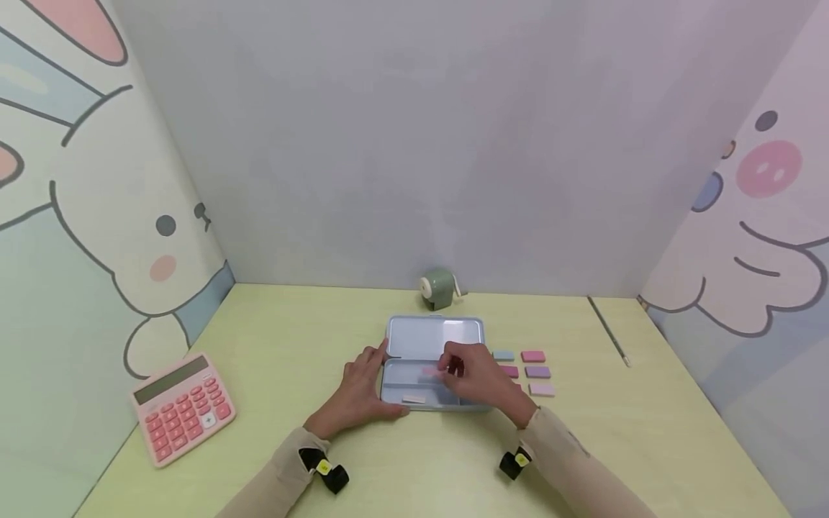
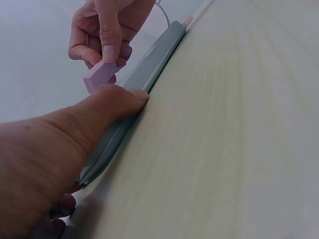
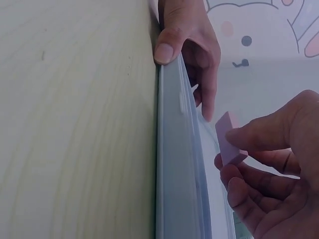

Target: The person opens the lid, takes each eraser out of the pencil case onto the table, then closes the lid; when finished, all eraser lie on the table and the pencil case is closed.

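A pale blue case (image 1: 401, 372) lay on the yellow table (image 1: 311, 324) with its lid (image 1: 414, 338) raised at the back. The left hand (image 1: 359, 394) was spread about the near left corner, its fingers relaxed along the left side and its thumb touching the near edge. The right hand (image 1: 476, 375) pinched a pale pink block (image 3: 228, 142) between thumb and fingers, tilted, above the open tray of the case. A whitish block (image 1: 414, 399) lay inside the tray, close to its near wall. On the table just right of the case stood two columns of small blocks. The right-hand column ran from a bright pink block (image 1: 534, 356) at the back, through a purple block (image 1: 538, 372), to a light pink block (image 1: 542, 389) at the front. In the other column were a blue block (image 1: 503, 355) and a dark pink block (image 1: 509, 371); what seemed to be one more was mostly hidden by the right wrist. A green sharpener (image 1: 437, 289) with a crank stood behind the case, near the back wall. A dark pencil (image 1: 609, 331) lay slantwise, well to the right of the blocks, and a pink calculator (image 1: 184, 409) lay at the table's left side, well apart from the left hand.
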Demonstrator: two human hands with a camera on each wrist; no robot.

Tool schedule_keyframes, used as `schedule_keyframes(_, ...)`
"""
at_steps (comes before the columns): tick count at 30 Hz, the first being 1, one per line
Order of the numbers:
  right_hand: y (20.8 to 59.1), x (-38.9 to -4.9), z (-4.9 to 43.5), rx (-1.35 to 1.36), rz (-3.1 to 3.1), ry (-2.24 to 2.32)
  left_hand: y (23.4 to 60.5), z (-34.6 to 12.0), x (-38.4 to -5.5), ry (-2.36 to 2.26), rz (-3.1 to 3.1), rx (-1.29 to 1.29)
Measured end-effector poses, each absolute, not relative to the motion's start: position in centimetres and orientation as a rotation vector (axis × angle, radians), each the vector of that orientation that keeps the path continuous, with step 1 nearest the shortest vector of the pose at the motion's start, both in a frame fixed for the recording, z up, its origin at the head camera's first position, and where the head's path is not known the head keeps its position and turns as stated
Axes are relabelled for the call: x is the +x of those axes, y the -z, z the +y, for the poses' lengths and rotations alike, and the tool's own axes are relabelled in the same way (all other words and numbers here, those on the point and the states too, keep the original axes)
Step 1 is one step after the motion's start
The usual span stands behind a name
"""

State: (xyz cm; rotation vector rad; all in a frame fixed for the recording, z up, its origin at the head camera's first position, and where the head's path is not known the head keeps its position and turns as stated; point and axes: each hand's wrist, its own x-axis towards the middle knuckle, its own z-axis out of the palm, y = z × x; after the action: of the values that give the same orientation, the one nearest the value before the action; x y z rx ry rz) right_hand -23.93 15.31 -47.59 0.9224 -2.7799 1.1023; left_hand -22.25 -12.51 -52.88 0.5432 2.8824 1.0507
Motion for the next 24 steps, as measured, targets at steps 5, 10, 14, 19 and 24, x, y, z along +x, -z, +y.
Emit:
schedule_keyframes(5, 47.7, -23.3, 16.6, 0.884, -2.750, -1.142, 53.0, -12.5, -22.2, -1.040, 2.881, 0.549)
schedule_keyframes(10, 47.3, -22.8, 18.2, 0.806, -2.787, -1.118, 53.0, -12.5, -22.1, -1.038, 2.881, 0.550)
schedule_keyframes(14, 47.1, -22.4, 19.8, 0.691, -2.821, -1.103, 53.0, -12.4, -22.1, -1.041, 2.882, 0.557)
schedule_keyframes(19, 46.9, -22.0, 21.8, 0.623, -2.817, -1.098, 52.8, -12.4, -22.2, -1.037, 2.886, 0.561)
schedule_keyframes(24, 46.8, -21.7, 23.4, 0.641, -2.773, -1.090, 52.8, -12.5, -22.4, -1.026, 2.904, 0.593)
